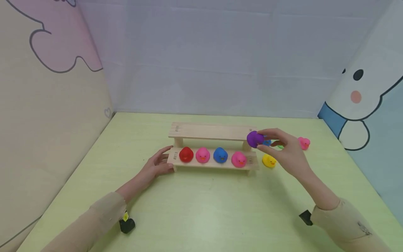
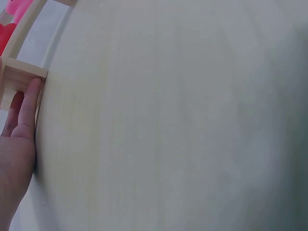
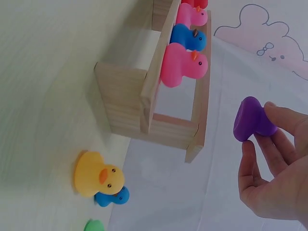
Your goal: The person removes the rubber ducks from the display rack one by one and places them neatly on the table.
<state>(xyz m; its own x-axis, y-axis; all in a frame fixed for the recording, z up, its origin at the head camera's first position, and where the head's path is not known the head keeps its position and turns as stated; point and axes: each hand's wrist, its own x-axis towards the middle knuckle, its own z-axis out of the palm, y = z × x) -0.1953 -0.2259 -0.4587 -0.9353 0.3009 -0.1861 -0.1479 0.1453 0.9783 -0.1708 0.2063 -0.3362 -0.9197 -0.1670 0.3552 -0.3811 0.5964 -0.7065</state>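
Right hand (image 1: 288,150) pinched purple duck (image 1: 255,139) by fingertips—likely since toy was small—aloft near wooden rack's (image 1: 214,131) upper right corner. Left hand (image 1: 157,163) gripped rack's left end, probably for steadiness; four ducks (image 1: 220,155) sat spaced along lower tier.

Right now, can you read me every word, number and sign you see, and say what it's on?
No word or number can be read.
Wooden rack: small dark marks at the shelf ends, too small to read.
Right sleeve: a dark mark, too blurred to read.
Left wall: a heart outline, no letters seen.
Yellow patch by the left sleeve: too small to tell.
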